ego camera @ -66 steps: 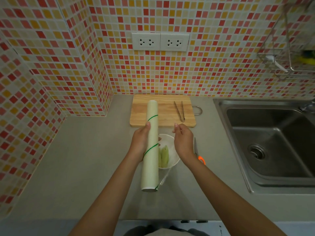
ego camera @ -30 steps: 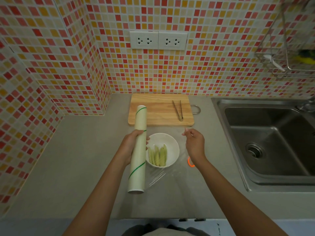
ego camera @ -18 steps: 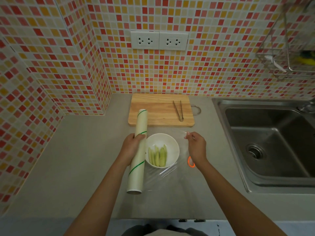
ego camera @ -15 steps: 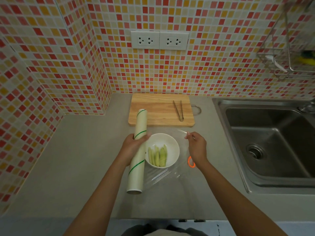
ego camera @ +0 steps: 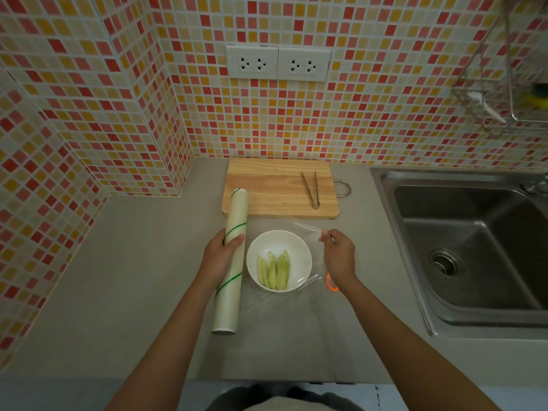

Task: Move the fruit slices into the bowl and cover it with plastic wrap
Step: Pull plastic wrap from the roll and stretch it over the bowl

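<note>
Head view: white bowl (ego camera: pixel 302 247) on the counter (ego camera: pixel 133 277) holds green fruit slices (ego camera: pixel 274 269). Left hand (ego camera: pixel 221 256) grips the wrap roll (ego camera: pixel 232 262); right hand (ego camera: pixel 338 255) pinches the clear plastic wrap (ego camera: pixel 307 228) stretched over the bowl.

White round bowl (ego camera: pixel 278 260) upright on the grey counter, holding pale green fruit slices (ego camera: pixel 274 271) laid side by side lengthwise. Roll (ego camera: pixel 231 259) of plastic wrap, white with thin green lines, just left of the bowl, its far end over the board's corner. Clear film (ego camera: pixel 308 284) drawn from the roll across the bowl, wrinkled at its right edge.
</note>
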`<state>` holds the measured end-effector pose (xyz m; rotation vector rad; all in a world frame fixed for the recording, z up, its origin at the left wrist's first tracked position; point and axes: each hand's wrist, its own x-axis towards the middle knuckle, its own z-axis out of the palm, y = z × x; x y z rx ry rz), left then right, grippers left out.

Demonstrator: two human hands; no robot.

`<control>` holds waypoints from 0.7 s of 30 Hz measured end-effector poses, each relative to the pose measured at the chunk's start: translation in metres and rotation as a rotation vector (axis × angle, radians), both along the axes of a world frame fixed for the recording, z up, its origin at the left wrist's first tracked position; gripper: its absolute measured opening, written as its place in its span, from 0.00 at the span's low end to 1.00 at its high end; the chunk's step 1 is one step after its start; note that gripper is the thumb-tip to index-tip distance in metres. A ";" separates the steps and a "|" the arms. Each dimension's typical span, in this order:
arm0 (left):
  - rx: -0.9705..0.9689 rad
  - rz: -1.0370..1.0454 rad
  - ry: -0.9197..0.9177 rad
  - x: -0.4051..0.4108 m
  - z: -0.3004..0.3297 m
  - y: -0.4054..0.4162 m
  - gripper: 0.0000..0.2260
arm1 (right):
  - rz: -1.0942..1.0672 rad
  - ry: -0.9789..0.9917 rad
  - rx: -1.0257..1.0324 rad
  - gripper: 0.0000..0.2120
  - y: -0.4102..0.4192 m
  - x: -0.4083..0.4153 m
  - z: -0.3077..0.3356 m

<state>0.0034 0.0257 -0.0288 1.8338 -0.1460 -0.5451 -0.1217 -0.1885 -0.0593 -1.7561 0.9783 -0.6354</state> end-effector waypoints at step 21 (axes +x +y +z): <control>-0.042 0.047 0.044 -0.007 -0.019 -0.004 0.09 | 0.149 0.380 -0.089 0.12 0.004 0.009 -0.025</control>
